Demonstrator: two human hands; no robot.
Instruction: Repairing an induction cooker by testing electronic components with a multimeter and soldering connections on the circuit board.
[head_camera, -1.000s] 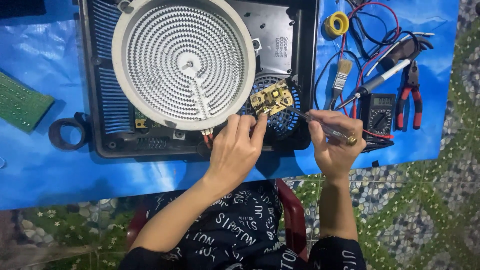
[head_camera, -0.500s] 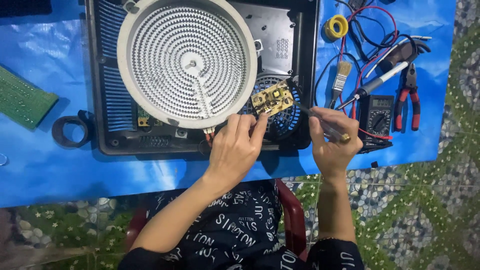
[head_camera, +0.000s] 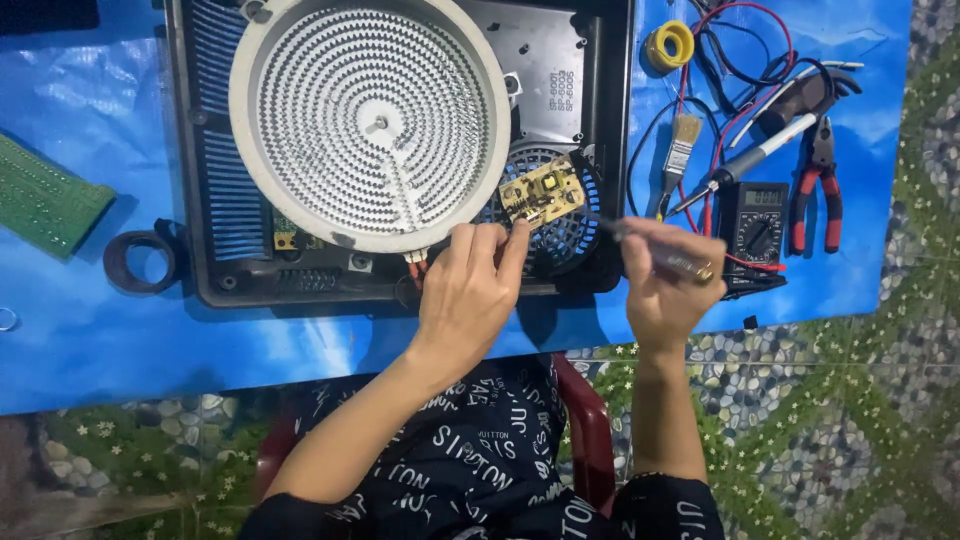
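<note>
I see the left hand (head_camera: 470, 295) resting on the front edge of the open cooker (head_camera: 590, 120), its fingertips just touching the lower corner of the small yellow circuit board (head_camera: 542, 192); the grip is loose, holding nothing closed. That board sits tilted on the black fan grille (head_camera: 570, 235), just right of the big round heating coil (head_camera: 368, 120). The right hand (head_camera: 665, 290) is closed around a screwdriver (head_camera: 655, 250), tip aimed left toward the board. My worry: the board lies unfixed on the grille, so a push from the tip could slide it off. The red and black meter leads (head_camera: 735, 90), right of the cooker, could also snag the wrist.
</note>
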